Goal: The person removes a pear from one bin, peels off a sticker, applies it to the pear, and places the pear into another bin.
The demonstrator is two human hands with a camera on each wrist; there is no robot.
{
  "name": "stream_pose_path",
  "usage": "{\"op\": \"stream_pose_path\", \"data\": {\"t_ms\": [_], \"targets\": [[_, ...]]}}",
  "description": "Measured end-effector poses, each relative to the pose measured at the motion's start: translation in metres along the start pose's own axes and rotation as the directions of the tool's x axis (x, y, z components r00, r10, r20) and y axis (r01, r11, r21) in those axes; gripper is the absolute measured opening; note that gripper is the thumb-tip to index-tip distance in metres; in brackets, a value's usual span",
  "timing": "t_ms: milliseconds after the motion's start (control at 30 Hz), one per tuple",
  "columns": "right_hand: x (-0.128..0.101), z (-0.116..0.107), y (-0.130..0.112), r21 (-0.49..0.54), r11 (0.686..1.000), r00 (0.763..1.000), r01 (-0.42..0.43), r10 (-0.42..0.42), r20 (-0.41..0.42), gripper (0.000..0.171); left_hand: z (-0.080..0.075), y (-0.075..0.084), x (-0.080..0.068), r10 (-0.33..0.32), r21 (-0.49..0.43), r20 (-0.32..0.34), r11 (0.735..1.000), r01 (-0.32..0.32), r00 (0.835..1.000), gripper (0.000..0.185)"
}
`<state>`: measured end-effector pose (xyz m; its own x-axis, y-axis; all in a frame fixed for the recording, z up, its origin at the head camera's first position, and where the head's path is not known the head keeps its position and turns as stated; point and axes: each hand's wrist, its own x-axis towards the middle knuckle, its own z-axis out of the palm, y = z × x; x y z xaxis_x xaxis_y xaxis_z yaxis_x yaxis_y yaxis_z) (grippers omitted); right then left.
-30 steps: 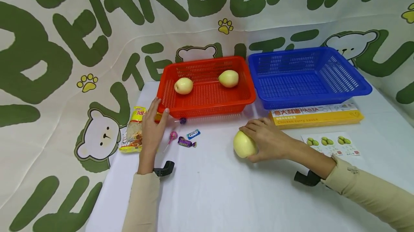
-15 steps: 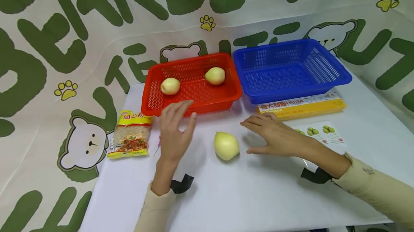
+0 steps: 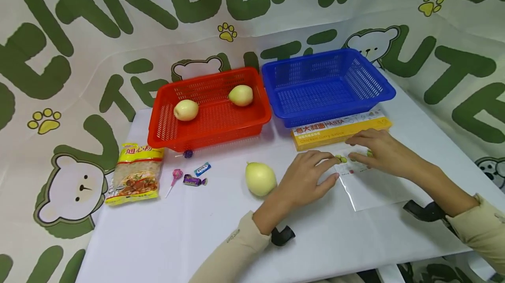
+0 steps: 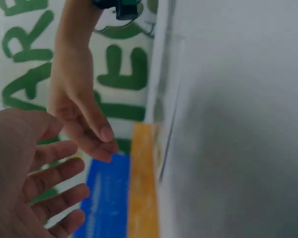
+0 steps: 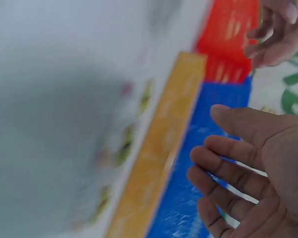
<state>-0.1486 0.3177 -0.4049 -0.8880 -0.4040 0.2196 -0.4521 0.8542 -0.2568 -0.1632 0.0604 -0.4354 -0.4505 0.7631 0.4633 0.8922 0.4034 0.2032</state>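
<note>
My left hand (image 3: 301, 178) hovers over the table just right of a pale yellow pear (image 3: 260, 179), fingers loosely bent with nothing between them. To its right, my right hand (image 3: 384, 151) is over a clear plastic bag (image 3: 367, 193) whose top strip is printed with green fruit. That hand hides part of the print. In the left wrist view the left hand (image 4: 44, 183) is spread and bare, and in the right wrist view the right hand (image 5: 253, 168) likewise holds nothing. Whether the right fingertips touch the bag cannot be told.
A red basket (image 3: 209, 136) holds two pears (image 3: 186, 110). Beside it stands a blue basket (image 3: 323, 114), with a pasta box (image 3: 341, 133) in front. On the left lie a yellow food packet (image 3: 136, 173), a pink lollipop (image 3: 176, 175), a purple lollipop (image 3: 188, 153) and small candies (image 3: 193, 181).
The right hand has let go of the pear, which stays on the table. Both hands have moved right, the left from beside the red basket, the right to the plastic bag.
</note>
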Motion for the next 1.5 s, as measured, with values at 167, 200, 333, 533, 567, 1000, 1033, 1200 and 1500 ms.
{"op": "stream_pose_path", "data": {"t_ms": [167, 200, 333, 533, 567, 1000, 1033, 1200, 1500], "targets": [[-0.012, 0.015, 0.025, -0.016, 1.0, 1.0, -0.018, 0.019, 0.019, 0.028, 0.036, 0.009, 0.015, -0.06, 0.08, 0.171, 0.996, 0.047, 0.983, 0.04], [-0.014, 0.016, 0.029, -0.021, 1.0, 1.0, -0.019, 0.02, 0.018, 0.028, 0.042, 0.011, 0.017, -0.068, 0.103, 0.197, 0.994, 0.048, 0.978, 0.041], [-0.023, 0.018, 0.036, -0.029, 0.999, 0.998, -0.034, 0.035, 0.045, 0.033, 0.058, 0.015, 0.022, -0.101, 0.166, 0.28, 0.985, 0.055, 0.955, 0.039], [-0.035, 0.013, 0.043, -0.094, 0.996, 0.998, 0.002, 0.005, 0.07, 0.042, 0.063, 0.016, 0.027, -0.129, 0.188, 0.327, 0.98, 0.069, 0.936, 0.038], [-0.036, 0.013, 0.044, -0.109, 0.994, 0.998, 0.024, -0.017, 0.065, 0.043, 0.062, 0.015, 0.027, -0.13, 0.186, 0.326, 0.98, 0.071, 0.937, 0.038], [-0.037, 0.021, 0.057, -0.162, 0.923, 0.923, 0.35, -0.369, -0.105, 0.011, 0.067, 0.016, 0.024, -0.126, 0.192, 0.306, 0.979, 0.068, 0.944, 0.043], [-0.036, 0.02, 0.056, -0.162, 0.925, 0.922, 0.345, -0.366, -0.127, 0.012, 0.068, 0.016, 0.024, -0.13, 0.196, 0.305, 0.978, 0.071, 0.943, 0.042], [-0.026, 0.012, 0.045, -0.161, 0.948, 0.912, 0.275, -0.31, -0.268, 0.067, 0.069, 0.017, 0.023, -0.142, 0.166, 0.298, 0.981, 0.095, 0.944, 0.039], [-0.012, 0.0, 0.031, -0.209, 0.954, 0.909, 0.214, -0.273, -0.316, 0.041, 0.069, 0.018, 0.027, -0.135, 0.187, 0.314, 0.979, 0.078, 0.94, 0.044]]}}
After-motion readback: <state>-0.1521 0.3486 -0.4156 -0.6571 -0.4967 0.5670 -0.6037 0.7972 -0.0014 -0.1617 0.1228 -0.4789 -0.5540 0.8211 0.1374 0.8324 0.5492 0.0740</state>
